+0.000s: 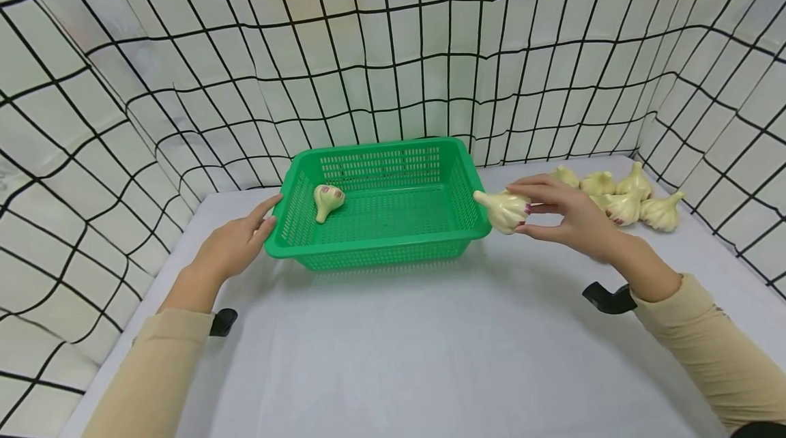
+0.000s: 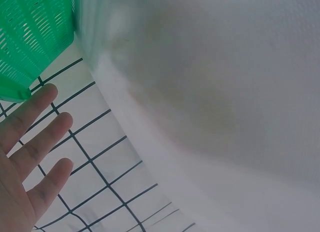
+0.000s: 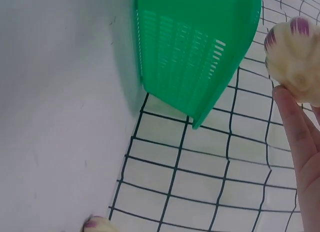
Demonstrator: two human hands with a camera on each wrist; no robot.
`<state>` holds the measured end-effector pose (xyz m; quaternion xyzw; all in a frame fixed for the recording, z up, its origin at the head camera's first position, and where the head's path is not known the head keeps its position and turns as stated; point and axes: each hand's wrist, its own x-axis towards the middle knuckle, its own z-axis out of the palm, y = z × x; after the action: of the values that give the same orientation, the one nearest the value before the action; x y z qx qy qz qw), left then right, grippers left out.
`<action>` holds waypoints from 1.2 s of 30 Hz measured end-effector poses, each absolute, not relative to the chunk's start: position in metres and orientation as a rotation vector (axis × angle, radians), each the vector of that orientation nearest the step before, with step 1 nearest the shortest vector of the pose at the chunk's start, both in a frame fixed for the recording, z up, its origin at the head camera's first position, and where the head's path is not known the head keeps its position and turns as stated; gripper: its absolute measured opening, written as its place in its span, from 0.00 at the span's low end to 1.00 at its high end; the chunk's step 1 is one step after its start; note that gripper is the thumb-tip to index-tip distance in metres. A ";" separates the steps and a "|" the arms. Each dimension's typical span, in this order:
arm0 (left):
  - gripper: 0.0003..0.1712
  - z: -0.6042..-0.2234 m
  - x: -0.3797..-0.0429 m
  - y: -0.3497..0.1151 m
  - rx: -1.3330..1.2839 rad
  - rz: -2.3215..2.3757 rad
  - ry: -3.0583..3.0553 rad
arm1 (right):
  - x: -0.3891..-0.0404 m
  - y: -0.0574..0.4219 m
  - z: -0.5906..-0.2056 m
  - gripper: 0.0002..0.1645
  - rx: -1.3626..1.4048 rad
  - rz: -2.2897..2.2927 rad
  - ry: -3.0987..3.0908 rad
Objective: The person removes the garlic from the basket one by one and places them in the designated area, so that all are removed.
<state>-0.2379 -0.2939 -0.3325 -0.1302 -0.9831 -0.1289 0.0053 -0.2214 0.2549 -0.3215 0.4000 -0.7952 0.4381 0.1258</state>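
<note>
A green plastic basket point(image 1: 387, 241) stands on the table with one garlic bulb point(image 1: 329, 200) lying inside near its left end. My left hand point(image 1: 230, 247) is at the basket's left rim, its fingertips right at the edge; in the left wrist view the fingers point(image 2: 42, 142) are spread and fairly straight. Beside the basket's right rim, my right hand point(image 1: 571, 216) pinches another garlic bulb point(image 1: 505, 210) between thumb and fingers, stem pointing left. The right wrist view shows this bulb's purple-streaked underside point(image 3: 295, 57) against the fingertips.
Behind the right hand, several garlic bulbs point(image 1: 623, 202) lie grouped on the white table point(image 1: 393, 349), partly hidden by the hand. Black netting point(image 1: 405, 49) over white walls encloses the back and both sides.
</note>
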 end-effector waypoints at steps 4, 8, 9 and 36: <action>0.36 -0.332 -0.239 -0.294 -0.405 -0.410 -3.079 | -0.218 0.266 -0.322 0.41 1.112 1.328 -2.291; 0.36 -0.333 -0.239 -0.294 -0.404 -0.406 -3.079 | -0.213 0.279 -0.321 0.39 1.027 1.373 -2.328; 0.36 -0.333 -0.239 -0.294 -0.404 -0.405 -3.079 | -0.212 0.283 -0.321 0.38 1.007 1.393 -2.337; 0.36 -0.334 -0.238 -0.294 -0.397 -0.409 -3.077 | -0.196 0.368 -0.328 0.39 0.710 1.724 -2.293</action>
<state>-0.2380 -0.2943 -0.3338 -0.1269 -0.9833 -0.1306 0.0061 -0.1960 0.3682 -0.3275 0.2392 -0.7725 0.5809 0.0931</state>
